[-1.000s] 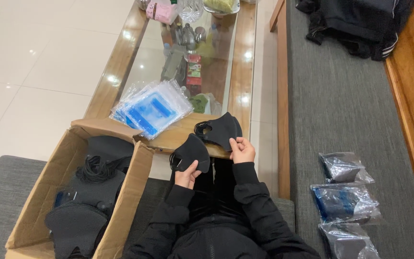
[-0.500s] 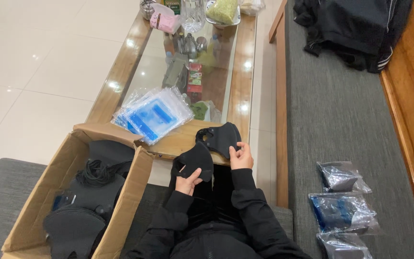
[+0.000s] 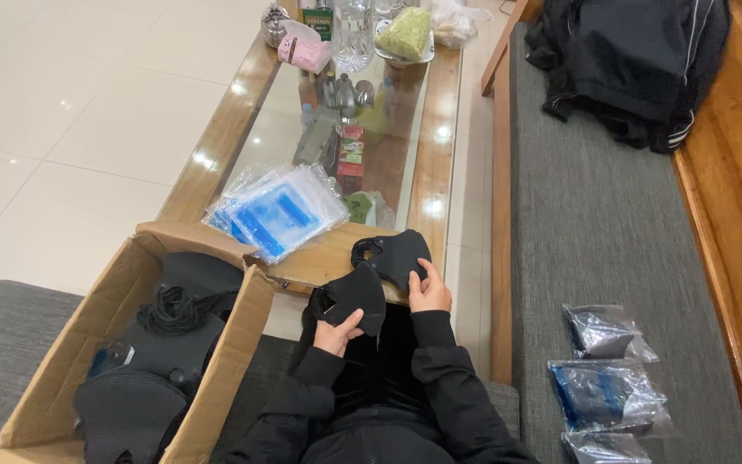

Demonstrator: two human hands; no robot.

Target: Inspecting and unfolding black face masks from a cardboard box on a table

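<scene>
A single camera sits on the person's head and looks steeply down and forward over the person's own lap. The black sleeves rise from the bottom edge at the middle, so the left hand (image 3: 337,331) and the right hand (image 3: 428,292) lie close beneath the lens, just below the frame's centre. Ahead, the long glass-topped wooden coffee table (image 3: 440,172) runs away toward the top edge. The open brown cardboard box (image 3: 122,296) fills the lower left corner, cut by the frame. The grey cushioned wooden bench (image 3: 594,223) stretches up the right side. Pale floor tiles (image 3: 70,129) fill the upper left. There is no second view.
</scene>
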